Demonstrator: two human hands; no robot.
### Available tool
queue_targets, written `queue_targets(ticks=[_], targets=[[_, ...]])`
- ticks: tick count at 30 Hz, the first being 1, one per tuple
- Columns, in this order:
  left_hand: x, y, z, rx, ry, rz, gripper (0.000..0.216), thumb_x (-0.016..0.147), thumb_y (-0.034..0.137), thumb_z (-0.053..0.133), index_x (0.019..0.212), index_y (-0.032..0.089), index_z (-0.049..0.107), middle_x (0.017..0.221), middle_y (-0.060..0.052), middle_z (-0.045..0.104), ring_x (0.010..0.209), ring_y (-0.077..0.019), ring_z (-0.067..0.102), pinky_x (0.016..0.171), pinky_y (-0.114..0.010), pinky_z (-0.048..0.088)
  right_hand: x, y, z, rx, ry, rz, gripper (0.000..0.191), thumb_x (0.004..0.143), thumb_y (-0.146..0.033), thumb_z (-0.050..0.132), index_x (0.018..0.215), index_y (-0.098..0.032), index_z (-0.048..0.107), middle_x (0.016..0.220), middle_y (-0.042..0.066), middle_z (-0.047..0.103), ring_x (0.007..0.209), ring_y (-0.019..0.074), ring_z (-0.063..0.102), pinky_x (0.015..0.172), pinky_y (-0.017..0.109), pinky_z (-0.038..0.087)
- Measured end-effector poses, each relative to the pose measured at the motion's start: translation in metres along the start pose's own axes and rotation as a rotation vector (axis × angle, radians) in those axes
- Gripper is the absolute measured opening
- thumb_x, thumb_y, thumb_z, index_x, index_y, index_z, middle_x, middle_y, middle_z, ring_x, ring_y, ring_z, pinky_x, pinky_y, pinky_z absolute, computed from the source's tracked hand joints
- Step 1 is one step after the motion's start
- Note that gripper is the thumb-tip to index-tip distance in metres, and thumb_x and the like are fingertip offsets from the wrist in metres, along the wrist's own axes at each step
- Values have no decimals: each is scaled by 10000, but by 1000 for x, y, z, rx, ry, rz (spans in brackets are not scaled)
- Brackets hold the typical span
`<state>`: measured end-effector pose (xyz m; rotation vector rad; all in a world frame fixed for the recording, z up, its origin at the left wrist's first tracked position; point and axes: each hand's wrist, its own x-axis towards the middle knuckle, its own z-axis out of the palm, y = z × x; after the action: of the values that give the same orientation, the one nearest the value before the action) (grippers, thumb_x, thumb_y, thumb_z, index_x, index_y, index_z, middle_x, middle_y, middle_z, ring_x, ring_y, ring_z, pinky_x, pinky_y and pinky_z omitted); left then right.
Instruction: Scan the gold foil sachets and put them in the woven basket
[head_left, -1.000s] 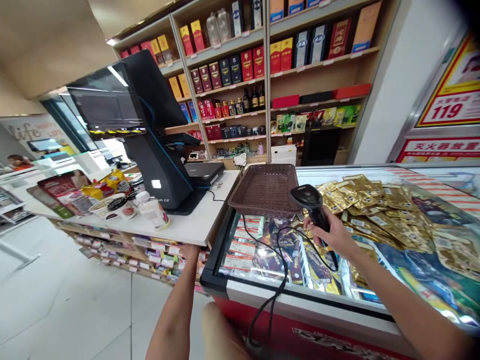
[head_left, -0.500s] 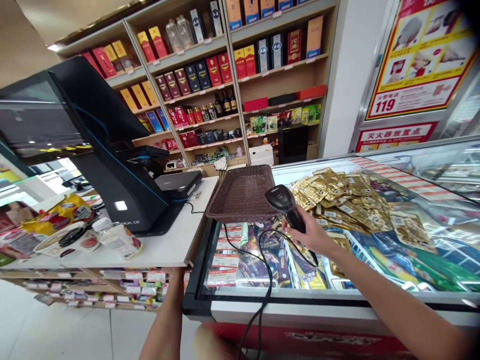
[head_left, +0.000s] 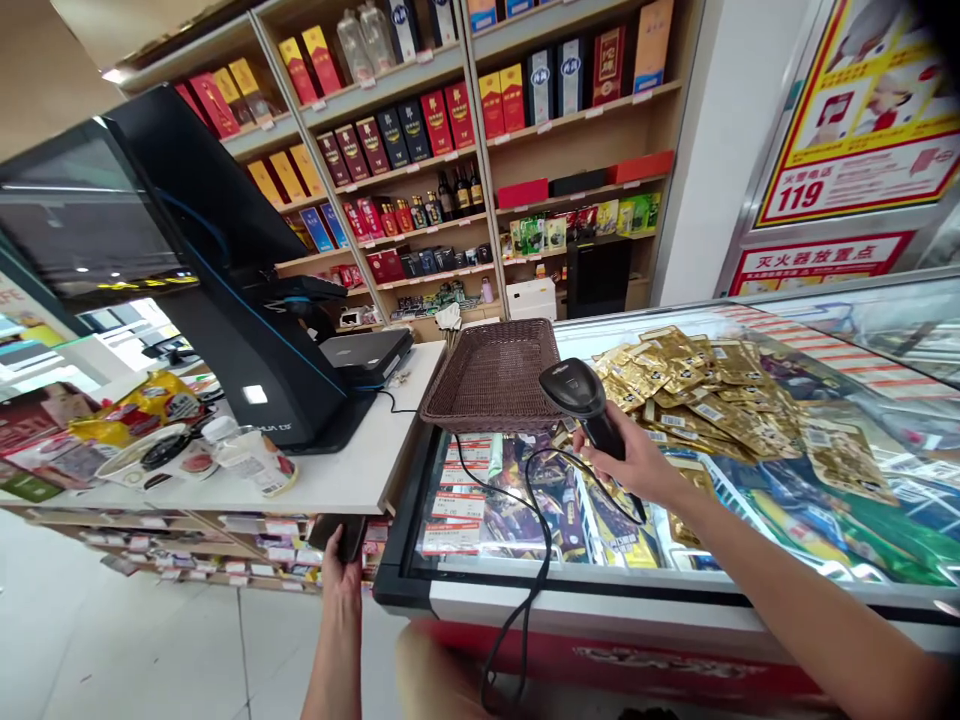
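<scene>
My right hand (head_left: 626, 455) is wrapped round the handle of a black barcode scanner (head_left: 576, 388), its head pointing up and to the left over the freezer. A black cable runs from the scanner down past the freezer's front edge. Just left of the scanner sits a brown woven basket (head_left: 491, 375). To the right, gold foil packets (head_left: 697, 385) lie heaped on the glass lid. Low at the left, my left hand (head_left: 341, 565) grips a dark flat object that looks like a smartphone (head_left: 350, 540), below the counter's edge.
A black checkout terminal (head_left: 247, 330) stands on the white counter (head_left: 360, 465), with a flat grey-black device (head_left: 367, 355) behind it. Food packs and a plastic bottle (head_left: 251, 455) crowd the counter's left. The glass-topped freezer (head_left: 600, 600) spans the right; shelves of boxes and bottles rise behind.
My left hand has come into sight from under the counter's edge, with the dark phone-like object in it. My right hand still holds the scanner. The view has shifted slightly.
</scene>
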<state>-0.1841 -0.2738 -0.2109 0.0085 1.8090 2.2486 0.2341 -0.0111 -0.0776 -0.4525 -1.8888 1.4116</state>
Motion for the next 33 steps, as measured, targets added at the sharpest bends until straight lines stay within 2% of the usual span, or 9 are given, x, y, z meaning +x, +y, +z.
queue_targets(ticks=[4, 7, 10, 12, 17, 20, 23, 27, 33], targets=[[-9, -33, -42, -93, -48, -83, 537, 472, 391, 838, 956, 259, 648, 1066, -114, 722, 1444, -389, 348, 1103, -537, 423, -2, 5, 2, 28, -21, 13, 390, 849, -372, 673, 1142, -245, 448, 892, 20, 628, 508, 107, 514, 464, 262, 457], [-22, -43, -60, -138, -108, -95, 662, 449, 584, 865, 997, 289, 639, 1100, -92, 708, 1443, -360, 364, 1108, -522, 411, -4, 6, 3, 40, -17, 29, 377, 841, -374, 687, 1114, -255, 455, 884, 14, 632, 481, 109, 506, 447, 275, 461], [-38, -41, -67, -144, -153, -36, 895, 532, 949, 557, 1122, 280, 622, 1128, -107, 700, 1360, -352, 471, 1050, -550, 457, -7, 7, 3, 27, -12, 35, 359, 825, -388, 707, 1064, -261, 471, 875, 20, 638, 480, 120, 516, 442, 287, 470], [-46, -39, -70, -153, -133, -37, 1010, 550, 1021, 369, 1152, 250, 625, 1096, -127, 709, 1273, -367, 542, 987, -562, 497, -8, 7, 3, 15, -10, 46, 360, 814, -401, 719, 1041, -263, 477, 877, 31, 645, 483, 127, 522, 440, 294, 476], [-56, -47, -87, -320, -41, -146, 899, 744, 916, 323, 1139, 187, 670, 1013, -136, 734, 1109, -314, 651, 957, -478, 522, -11, 12, 3, -14, -24, 73, 375, 804, -439, 726, 1041, -273, 488, 888, 34, 649, 472, 136, 523, 437, 316, 484], [-58, -54, -100, -598, -146, -230, 820, 849, 825, 282, 1128, 174, 697, 976, -111, 760, 966, -257, 712, 995, -469, 506, -12, 12, 4, -45, -33, 66, 347, 811, -447, 711, 1039, -295, 499, 888, 21, 648, 478, 148, 526, 448, 341, 486], [-58, -59, -109, -800, -304, -283, 853, 862, 812, 227, 1115, 162, 717, 1008, -129, 771, 933, -263, 733, 1026, -508, 481, -13, 11, 5, -56, -23, 56, 306, 822, -454, 682, 1031, -318, 505, 881, 10, 645, 481, 151, 517, 447, 350, 475], [-56, -62, -114, -804, -435, -313, 928, 806, 864, 223, 1166, 163, 713, 1072, -158, 759, 1005, -296, 723, 1057, -539, 443, -13, 12, 5, -56, -20, 60, 333, 800, -444, 704, 1030, -306, 507, 871, 20, 650, 485, 152, 522, 442, 348, 487], [-52, -64, -115, -730, -510, -347, 946, 793, 872, 225, 1207, 160, 690, 1088, -167, 751, 1121, -313, 679, 1083, -530, 420, -11, 12, 4, -52, -18, 54, 350, 773, -421, 732, 1010, -289, 512, 866, 33, 658, 479, 155, 528, 429, 341, 483]])
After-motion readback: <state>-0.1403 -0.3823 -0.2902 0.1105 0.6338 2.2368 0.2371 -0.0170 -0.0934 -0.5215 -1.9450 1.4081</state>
